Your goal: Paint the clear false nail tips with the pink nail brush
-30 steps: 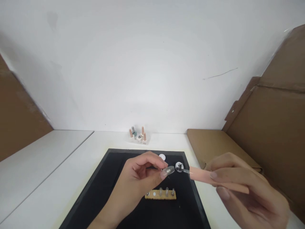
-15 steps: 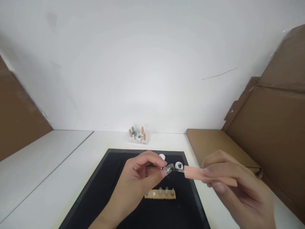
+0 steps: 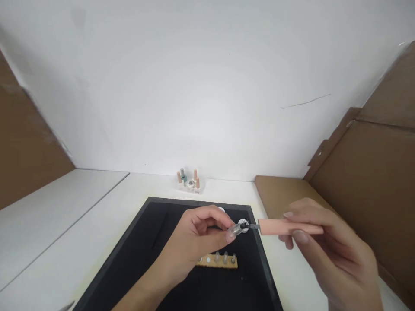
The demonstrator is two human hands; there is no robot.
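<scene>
My left hand pinches a clear false nail tip between thumb and fingertips, above the black mat. In my right hand is a nail polish brush, held by its long pink cap handle and lying nearly level. Its dark bristle end points left and touches or overlaps the nail tip's free end. Beneath the left hand, a tan strip stand carries several clear nail tips upright; the hand covers its left end.
A black mat lies on the white table. Small white round pieces sit behind the hands, one with dark bits. Several polish bottles stand in a clear tray by the wall. Cardboard lies at right.
The nail tip and left hand have shifted slightly right. The brush has become more level, and its dark bristles now meet the nail's end. The view has tilted slightly.
</scene>
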